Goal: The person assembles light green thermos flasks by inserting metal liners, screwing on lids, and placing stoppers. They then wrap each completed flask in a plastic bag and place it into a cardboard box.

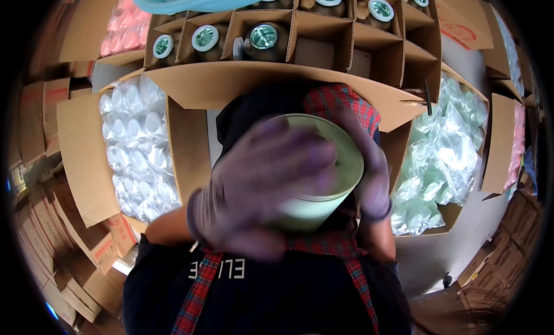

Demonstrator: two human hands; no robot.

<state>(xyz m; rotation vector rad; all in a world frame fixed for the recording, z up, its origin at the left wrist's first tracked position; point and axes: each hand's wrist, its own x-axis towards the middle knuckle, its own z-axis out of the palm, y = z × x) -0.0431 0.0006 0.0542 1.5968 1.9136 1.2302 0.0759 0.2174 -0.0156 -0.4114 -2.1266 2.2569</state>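
- While your left grip [259, 170], in a greyish-purple glove, spreads across the top and near side of the green canister [345, 159], motion blur smears the fingers; whether that hand is clasping or merely laid on, you leave me unable to tell!
- Over on the other side, your right grip [372, 170], gloved to match, curls along the canister's right flank, fingers up by the rim, grasping it there.
- And the canister itself? Right in front of your body, between both hands, leaning so its round top shows a raised ring and its paler side faces you.
- Below it, your dark shirt [277, 300] and red plaid apron [199, 297]; more plaid [343, 101] shows just beyond the canister.
- Straight ahead stands the divided carton [254, 78], its front flap sloping towards you, dark jars [264, 40] in its cells showing shiny green tops ringed in white.
- Look there, a white disc [238, 48] stands on edge beside one front jar!
- At the top, a light blue basin [190, 4] with white pieces inside overhangs the cells.
- To your left, an open carton [83, 162] of clear bags [138, 136] with white round pieces; behind it, pink bags [127, 26].
- To your right, pale green bags [444, 142] fill another open box, shining under the light.
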